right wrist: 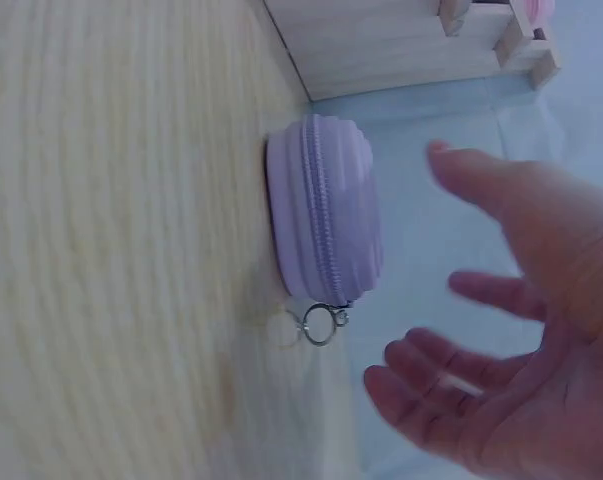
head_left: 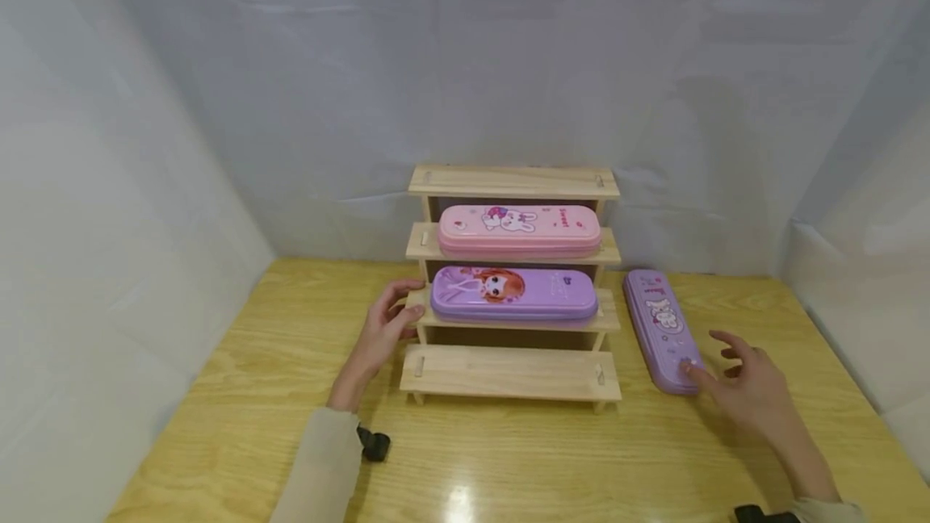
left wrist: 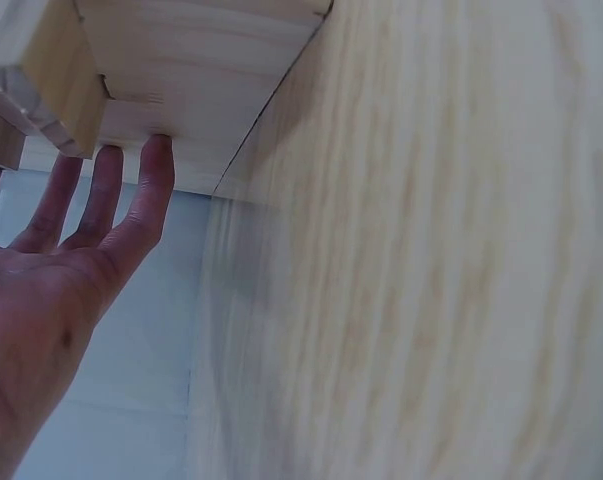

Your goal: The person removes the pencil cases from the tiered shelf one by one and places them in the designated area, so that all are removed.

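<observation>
A stepped wooden display rack [head_left: 508, 371] stands on the table. My left hand [head_left: 381, 325] is at its left side, thumb by the end of a lower-middle board; in the left wrist view the fingers [left wrist: 153, 190] reach out fairly straight to the side panel [left wrist: 181, 140]. That board carries a purple pencil case [head_left: 552, 294] with a red-haired doll print. One tier higher lies a pink pencil case [head_left: 465, 226] with a rabbit print. To the rack's right, a lilac zipped pencil case [head_left: 668, 341] lies flat on the table. My right hand [head_left: 756, 390] hovers over its near end, fingers spread; the right wrist view shows a gap between them.
The wood-grain table [head_left: 465, 458] extends in front of the rack and to both sides. Pale cloth [head_left: 327, 103] hangs behind and at both sides. A ring zipper pull [right wrist: 319, 324] hangs from the lilac case's near end. The rack's top board [head_left: 508, 181] and lowest board are bare.
</observation>
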The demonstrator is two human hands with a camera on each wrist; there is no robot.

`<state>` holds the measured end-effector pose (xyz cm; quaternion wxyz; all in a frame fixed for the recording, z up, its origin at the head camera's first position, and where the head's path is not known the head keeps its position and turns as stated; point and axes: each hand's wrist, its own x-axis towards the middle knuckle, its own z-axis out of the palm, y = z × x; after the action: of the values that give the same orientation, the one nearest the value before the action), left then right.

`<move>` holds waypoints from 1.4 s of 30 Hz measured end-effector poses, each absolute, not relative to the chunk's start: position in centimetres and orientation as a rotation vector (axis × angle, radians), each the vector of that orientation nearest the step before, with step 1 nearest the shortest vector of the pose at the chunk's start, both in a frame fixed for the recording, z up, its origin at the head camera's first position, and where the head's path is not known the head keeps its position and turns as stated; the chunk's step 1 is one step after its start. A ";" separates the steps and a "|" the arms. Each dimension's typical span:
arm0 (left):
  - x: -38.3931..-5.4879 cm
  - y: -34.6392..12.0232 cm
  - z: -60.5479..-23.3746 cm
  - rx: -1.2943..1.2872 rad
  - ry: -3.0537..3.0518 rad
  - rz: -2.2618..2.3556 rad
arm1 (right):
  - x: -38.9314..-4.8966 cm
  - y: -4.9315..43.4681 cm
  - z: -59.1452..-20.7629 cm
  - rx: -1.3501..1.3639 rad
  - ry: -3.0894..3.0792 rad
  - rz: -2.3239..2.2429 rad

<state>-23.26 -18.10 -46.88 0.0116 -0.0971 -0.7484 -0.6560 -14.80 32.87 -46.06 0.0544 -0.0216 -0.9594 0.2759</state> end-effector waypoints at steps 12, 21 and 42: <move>-23.4 -18.2 -47.1 -0.303 -2.332 -2.048 | -15.6 31.0 -45.5 0.235 -2.494 1.014; -23.4 -18.2 -47.1 -0.297 -2.343 -2.026 | -16.6 28.2 -44.9 0.471 -2.330 1.031; -23.3 -18.2 -46.8 -0.301 -2.333 -2.054 | -19.2 23.0 -42.2 0.688 -2.287 0.918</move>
<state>-23.33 -18.19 -46.82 0.0091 -0.0963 -0.7470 -0.6577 -19.20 22.97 -42.17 0.2874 0.2575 -0.8561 0.3438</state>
